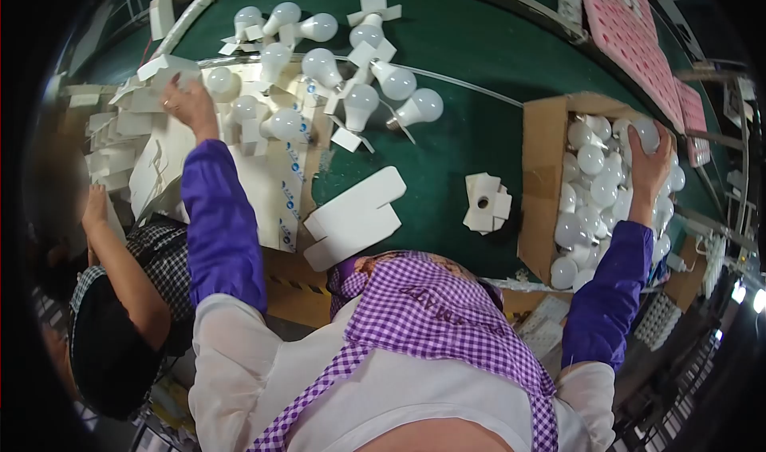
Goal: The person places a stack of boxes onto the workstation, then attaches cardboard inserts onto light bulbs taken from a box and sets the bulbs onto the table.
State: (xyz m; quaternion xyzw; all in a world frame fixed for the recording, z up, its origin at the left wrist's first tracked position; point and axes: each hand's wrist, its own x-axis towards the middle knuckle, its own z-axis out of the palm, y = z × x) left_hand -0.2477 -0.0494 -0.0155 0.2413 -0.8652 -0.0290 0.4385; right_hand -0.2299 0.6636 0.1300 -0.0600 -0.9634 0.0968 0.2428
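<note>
My left hand point(190, 107) is at the upper left, its fingers curled at a folded white card insert point(166, 67), which they appear to grip. Beside it lie light bulbs, some with white card inserts around them, such as one bulb point(285, 124). On the far right, my right hand point(654, 163) is closed around a light bulb point(645, 135) at the top of a cardboard box point(539, 181) full of bulbs. In front of me are a flat white carton point(355, 219) and a folded white card insert with a round hole point(495, 203).
Stacked white card pieces point(116, 137) stand at the left, near another person's arm point(128, 272). Several loose bulbs point(419, 107) lie on the green table point(463, 77). Pink trays with holes point(634, 45) border the upper right.
</note>
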